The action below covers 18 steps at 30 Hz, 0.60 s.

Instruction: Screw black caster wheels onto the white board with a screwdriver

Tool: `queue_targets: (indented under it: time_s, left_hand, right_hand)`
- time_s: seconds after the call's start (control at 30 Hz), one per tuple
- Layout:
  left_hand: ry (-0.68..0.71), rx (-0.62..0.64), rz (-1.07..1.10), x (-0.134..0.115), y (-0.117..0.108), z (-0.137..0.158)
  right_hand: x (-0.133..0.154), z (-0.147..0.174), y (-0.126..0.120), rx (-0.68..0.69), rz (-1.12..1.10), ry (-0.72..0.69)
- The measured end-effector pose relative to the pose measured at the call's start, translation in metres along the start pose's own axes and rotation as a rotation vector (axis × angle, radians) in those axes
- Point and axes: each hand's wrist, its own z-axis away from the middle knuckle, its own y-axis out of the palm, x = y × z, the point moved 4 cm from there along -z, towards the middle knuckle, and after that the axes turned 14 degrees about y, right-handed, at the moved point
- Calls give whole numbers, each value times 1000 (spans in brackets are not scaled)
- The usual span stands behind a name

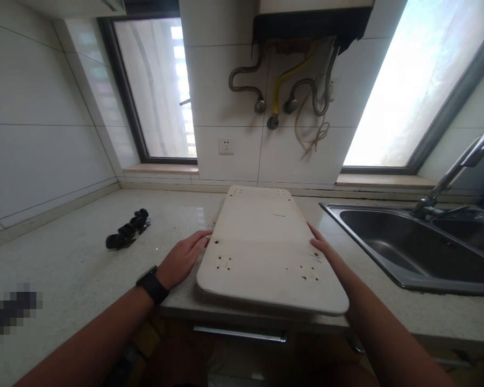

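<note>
A: Where did we have the board (266, 236)?

B: It lay pale side up on the desk (84, 293), straight in front of us, its near end past the front edge, above a drawer handle (240, 334). Its far end came close to the wall (246, 169); we could not tell whether they touched.

A: And our hands?

B: Our left hand (185, 255) lay against one long side, fingers together, and our right hand (317, 241) touched the other. Some fingers were hidden, so we could not tell whether they curled underneath. A black watch (153, 285) circled our left wrist.

A: What crowded us?

B: On the right, mostly the sink (403, 242), with its tap (452, 174) at the back; our right forearm ran between it and the board. On the left we saw black casters (127, 231) in a row, well apart from the board, and farther out a dark thing (12, 312), too blurred for us to name.

A: Anything above?

B: We faced a socket (226, 146), a yellow pipe (280, 80) and a dark-bottomed box (312, 27), all between two windows (153, 88), clear of the board.
</note>
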Motion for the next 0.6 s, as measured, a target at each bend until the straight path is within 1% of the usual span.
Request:
queue_targets:
  time_s: [0.07,0.17,0.23,0.43,0.6]
  left_hand:
    - [25,-3,2,-1,0,0]
    - [43,-8,-11,-1,3,1]
    - [29,2,-6,2,5,2]
    - [-15,22,52,9,9,3]
    - [-54,1,117,13,18,6]
  right_hand:
    - [-2,-5,-4,-4,11,-17]
    - [-7,-10,-10,-7,8,-7]
    - [-9,-11,-12,-4,11,-10]
    - [-8,-5,-7,-3,10,-95]
    - [-10,-5,-7,41,-18,-51]
